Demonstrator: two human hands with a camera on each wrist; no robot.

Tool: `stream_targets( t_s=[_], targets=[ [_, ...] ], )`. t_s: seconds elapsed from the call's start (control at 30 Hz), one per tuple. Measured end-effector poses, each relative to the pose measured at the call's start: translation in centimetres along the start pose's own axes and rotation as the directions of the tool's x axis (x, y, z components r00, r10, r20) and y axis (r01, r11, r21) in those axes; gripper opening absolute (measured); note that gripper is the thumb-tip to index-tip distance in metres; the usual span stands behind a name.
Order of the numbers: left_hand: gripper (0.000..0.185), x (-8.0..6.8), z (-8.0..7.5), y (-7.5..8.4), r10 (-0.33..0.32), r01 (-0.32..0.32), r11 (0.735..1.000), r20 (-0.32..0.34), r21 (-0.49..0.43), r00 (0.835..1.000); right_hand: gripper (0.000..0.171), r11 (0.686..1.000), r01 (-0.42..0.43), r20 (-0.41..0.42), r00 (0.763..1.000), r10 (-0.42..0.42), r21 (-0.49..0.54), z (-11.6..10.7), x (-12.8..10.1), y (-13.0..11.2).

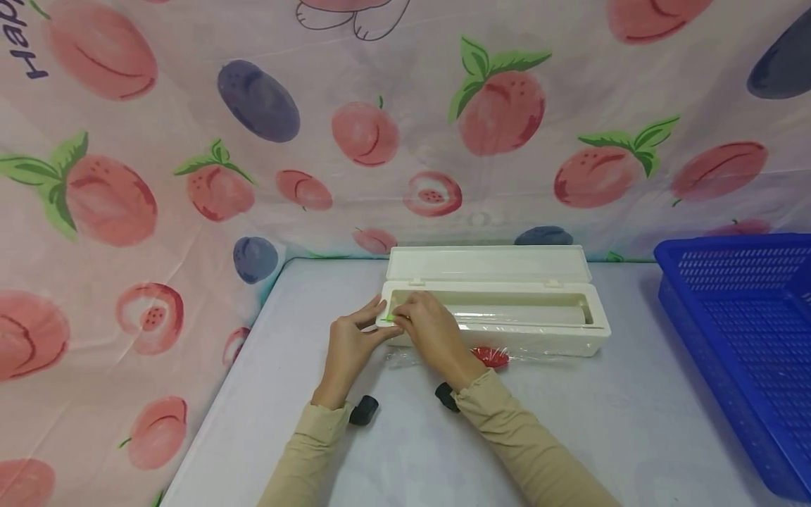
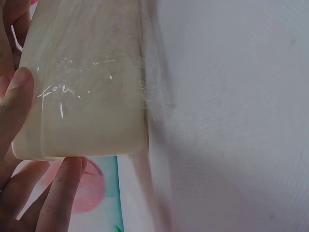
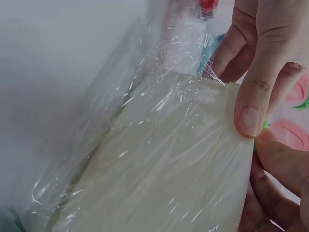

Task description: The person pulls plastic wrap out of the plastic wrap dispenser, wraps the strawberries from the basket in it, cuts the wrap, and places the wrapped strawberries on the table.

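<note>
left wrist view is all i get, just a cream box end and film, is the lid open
Observer: Yes, the box lid stands open at the back.
Operator: where's the other hand
Observer: The right hand pinches at the box's left end, beside the left hand.
Operator: anything else on the table
Observer: A blue basket stands at the right.

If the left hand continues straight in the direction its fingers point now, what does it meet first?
Probably the left end of the white dispenser box, which the left hand already touches beside the right hand; depth is unclear.
</note>
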State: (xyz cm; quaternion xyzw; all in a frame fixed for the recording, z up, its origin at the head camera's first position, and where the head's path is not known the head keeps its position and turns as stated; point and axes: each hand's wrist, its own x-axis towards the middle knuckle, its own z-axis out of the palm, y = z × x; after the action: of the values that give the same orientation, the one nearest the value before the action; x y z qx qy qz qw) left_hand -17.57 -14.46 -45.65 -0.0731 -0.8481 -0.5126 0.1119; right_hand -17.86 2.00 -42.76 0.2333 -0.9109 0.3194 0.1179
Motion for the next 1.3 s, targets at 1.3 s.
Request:
stream_targets(
  t_s=[1.3],
  targets=[
    [0.058, 0.0, -0.1, -0.1, 0.002, -0.002, 1.000, -0.006, -0.016, 1.000, 0.009, 0.991, 0.040, -0.019, 0.999, -0.043, -0.131, -2.5, -2.0, 2.1]
  ],
)
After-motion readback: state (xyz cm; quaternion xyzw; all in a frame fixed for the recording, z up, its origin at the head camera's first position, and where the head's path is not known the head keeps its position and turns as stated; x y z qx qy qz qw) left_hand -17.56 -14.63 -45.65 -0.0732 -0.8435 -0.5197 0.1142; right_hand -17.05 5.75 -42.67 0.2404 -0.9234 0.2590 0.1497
